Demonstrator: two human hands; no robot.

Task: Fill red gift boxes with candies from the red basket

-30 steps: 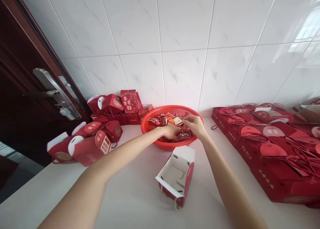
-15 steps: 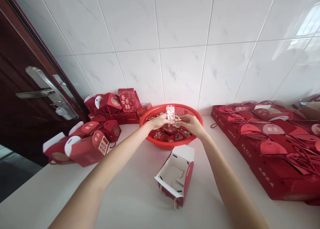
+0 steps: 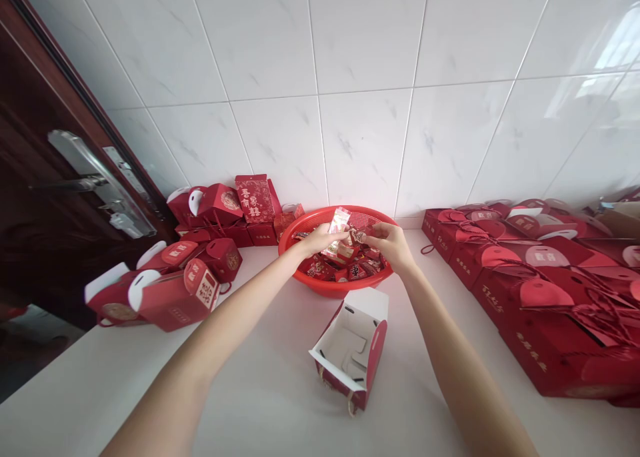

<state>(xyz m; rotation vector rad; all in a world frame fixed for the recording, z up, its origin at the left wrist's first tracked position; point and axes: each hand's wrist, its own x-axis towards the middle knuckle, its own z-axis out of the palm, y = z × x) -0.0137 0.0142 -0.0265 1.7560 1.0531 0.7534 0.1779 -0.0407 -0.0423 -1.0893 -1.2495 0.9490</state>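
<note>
Over the left part of a red plastic basket [image 3: 340, 289], my left hand [image 3: 319, 239] is closed on a pink and white wrapped packet [image 3: 337, 229]. My right hand [image 3: 389, 242] is above the basket's right side, its thumb and fingers pinched at a small dark red wrapped piece [image 3: 357, 237]. Several red wrapped sweets [image 3: 345, 269] lie in the basket below both hands. In front of the basket, an open box [image 3: 350, 350], white inside and red outside, stands on the white table [image 3: 265, 390] with its flaps up and nothing inside.
Red gift boxes [image 3: 175, 304] stand at the left, with a smaller group and an upright red box [image 3: 255, 200] behind. Rows of closed red boxes [image 3: 530, 330] fill the right side. A dark door [image 3: 30, 177] is at the far left, a tiled wall [image 3: 370, 37] behind.
The packet in my left hand has tilted to the right and moved slightly left. My right hand has shifted a little right, away from the packet.
</note>
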